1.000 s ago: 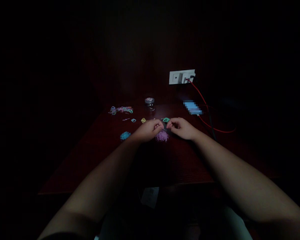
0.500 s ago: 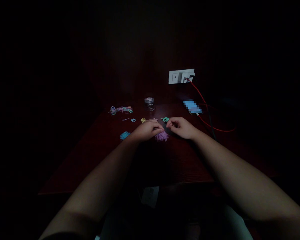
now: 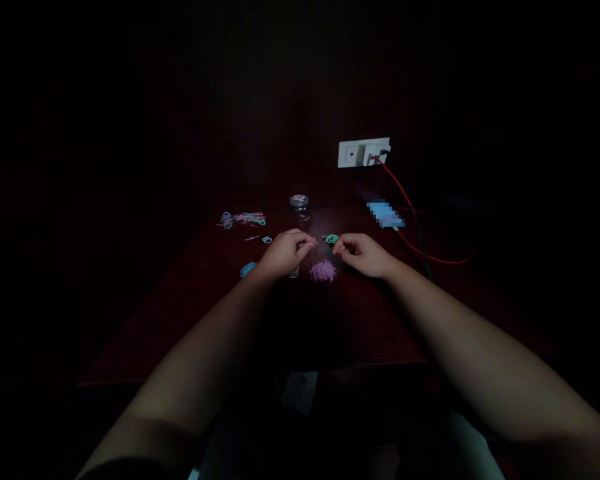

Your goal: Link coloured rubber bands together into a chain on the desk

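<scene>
My left hand (image 3: 286,255) is closed in a pinch above the dark red table, its fingertips just behind a pile of small purple loops (image 3: 323,271). Whatever lies between those fingertips is too small to make out. A little of a yellowish pile (image 3: 295,272) shows under the palm. My right hand (image 3: 363,255) rests with curled, closed fingers beside a bunch of green loops (image 3: 331,239); what they hold, if anything, is hidden. Left of my left wrist lies a blue pile of loops (image 3: 248,269), partly covered by the forearm.
A mixed, coloured heap of loops (image 3: 242,219) lies at the back left, with a single pale blue loop (image 3: 267,240) nearer. Behind stands a small round clear container (image 3: 299,204). At right, a phone (image 3: 385,214) connects to a red cable (image 3: 400,185) from the wall socket (image 3: 350,154).
My left hand has moved left and slightly back, from over the purple pile to behind it, uncovering that pile and part of the yellowish one. My right hand has stayed nearly still.
</scene>
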Motion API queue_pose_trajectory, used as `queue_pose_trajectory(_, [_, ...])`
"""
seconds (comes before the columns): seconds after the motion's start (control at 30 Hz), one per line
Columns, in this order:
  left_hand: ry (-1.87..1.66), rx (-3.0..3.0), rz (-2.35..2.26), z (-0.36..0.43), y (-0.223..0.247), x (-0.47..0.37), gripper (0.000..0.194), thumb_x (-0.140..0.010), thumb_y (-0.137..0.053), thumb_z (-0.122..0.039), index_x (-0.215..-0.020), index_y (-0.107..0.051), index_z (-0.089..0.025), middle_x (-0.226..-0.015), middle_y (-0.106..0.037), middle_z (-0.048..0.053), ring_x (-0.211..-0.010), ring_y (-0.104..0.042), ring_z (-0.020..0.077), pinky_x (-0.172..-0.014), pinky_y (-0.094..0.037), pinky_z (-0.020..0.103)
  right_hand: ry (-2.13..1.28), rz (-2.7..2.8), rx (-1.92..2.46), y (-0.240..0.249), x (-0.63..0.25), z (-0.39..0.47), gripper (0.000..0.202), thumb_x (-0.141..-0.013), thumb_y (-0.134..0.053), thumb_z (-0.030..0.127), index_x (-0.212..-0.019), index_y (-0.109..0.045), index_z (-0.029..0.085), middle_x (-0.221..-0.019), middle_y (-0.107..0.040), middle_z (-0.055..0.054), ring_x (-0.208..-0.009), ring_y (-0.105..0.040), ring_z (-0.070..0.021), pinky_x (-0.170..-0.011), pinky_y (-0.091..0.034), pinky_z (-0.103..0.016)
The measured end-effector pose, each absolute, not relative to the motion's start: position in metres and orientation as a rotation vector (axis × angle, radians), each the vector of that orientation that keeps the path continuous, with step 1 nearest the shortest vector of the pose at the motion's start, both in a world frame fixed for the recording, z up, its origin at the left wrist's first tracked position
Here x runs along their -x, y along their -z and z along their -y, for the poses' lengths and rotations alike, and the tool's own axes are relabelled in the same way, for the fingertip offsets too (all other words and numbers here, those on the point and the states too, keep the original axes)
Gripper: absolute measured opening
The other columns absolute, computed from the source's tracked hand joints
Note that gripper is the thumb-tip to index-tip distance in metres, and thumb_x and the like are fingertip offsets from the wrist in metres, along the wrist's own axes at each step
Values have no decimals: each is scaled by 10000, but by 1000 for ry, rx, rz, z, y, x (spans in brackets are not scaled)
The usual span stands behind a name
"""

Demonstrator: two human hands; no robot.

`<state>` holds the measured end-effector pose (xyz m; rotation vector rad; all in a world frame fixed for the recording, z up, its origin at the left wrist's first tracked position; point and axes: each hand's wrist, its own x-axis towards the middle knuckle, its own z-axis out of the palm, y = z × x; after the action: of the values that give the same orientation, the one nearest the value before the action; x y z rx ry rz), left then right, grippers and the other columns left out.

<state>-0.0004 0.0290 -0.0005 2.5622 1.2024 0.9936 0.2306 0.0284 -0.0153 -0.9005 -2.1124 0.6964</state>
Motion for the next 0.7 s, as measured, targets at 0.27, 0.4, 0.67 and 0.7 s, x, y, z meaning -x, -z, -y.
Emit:
queue_pose_trajectory(0.27, [-729,-1971,-2199,-63,13,62,372,-851,-506,-268,-1205,-603,-205,-1320,-566,118,-1242,-488,301,-1038,-379,466,-862,1946,870,14,-230,-28,176,-736,-565,214,-897,-567,142,-686,-481,25,-571,-414,-87,-519,-319,-217])
queue_pose_trajectory(0.4, [-640,-1743,-2257,-71,21,74,306,-795,-578,-319,-1077,-660,-236,-1285,-594,131,-1214,-501,380,-979,-386,546,-865,1922,865,8,-230,-25,169,-733,-571,220,-883,-546,146,-687,-472,27,-566,-409,-84,-525,-318,-221])
queue_pose_trajectory(0.67, [-851,-1687,-2156,-79,25,82,158,-701,-677,-281,-841,-681,-207,-1099,-676,151,-1121,-567,357,-943,-399,496,-843,1952,851,8,-228,-24,186,-747,-571,228,-912,-561,144,-687,-487,28,-573,-422,-83,-529,-335,-209])
queue_pose_trajectory(0.7, [-902,-1681,-2123,-81,26,84,153,-704,-675,-274,-840,-675,-202,-1070,-683,149,-1100,-580,339,-933,-412,476,-827,1958,857,9,-228,-24,189,-749,-572,230,-917,-566,143,-686,-494,27,-571,-423,-83,-528,-337,-208])
